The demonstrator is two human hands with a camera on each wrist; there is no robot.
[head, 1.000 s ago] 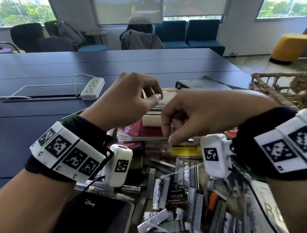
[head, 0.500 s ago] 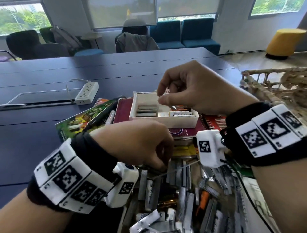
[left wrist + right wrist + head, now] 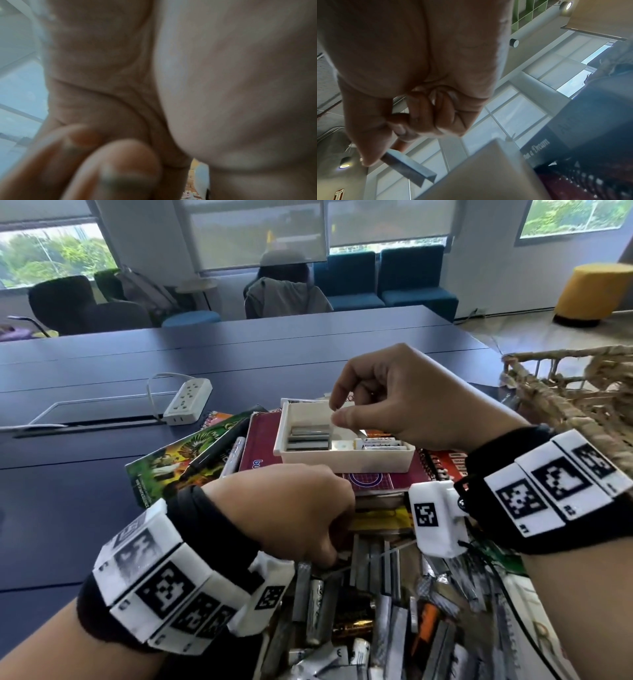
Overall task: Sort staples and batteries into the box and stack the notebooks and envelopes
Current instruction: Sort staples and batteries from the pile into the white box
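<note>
A white box (image 3: 349, 462) stands on a maroon notebook (image 3: 260, 446); it holds stacked staple strips (image 3: 308, 438) on the left and white batteries (image 3: 380, 444) on the right. My right hand (image 3: 337, 414) hovers over the box's far side, thumb and forefinger pinching a grey staple strip (image 3: 409, 166) just above the box's corner (image 3: 488, 169). My left hand (image 3: 330, 546) is lower and nearer, fingers curled down into the pile of loose staples and batteries (image 3: 376, 604). What those fingers hold is hidden. The left wrist view is filled by blurred palm and fingertips (image 3: 120, 162).
A green picture notebook (image 3: 178, 460) and a black pen (image 3: 219, 446) lie left of the maroon one. A white power strip (image 3: 186, 402) sits farther left on the dark blue table (image 3: 85, 491). A wicker basket (image 3: 565, 395) stands at the right edge.
A second ago both hands were together in front of the box. The left hand has dropped to the pile; the right hand has risen over the box with the strip.
</note>
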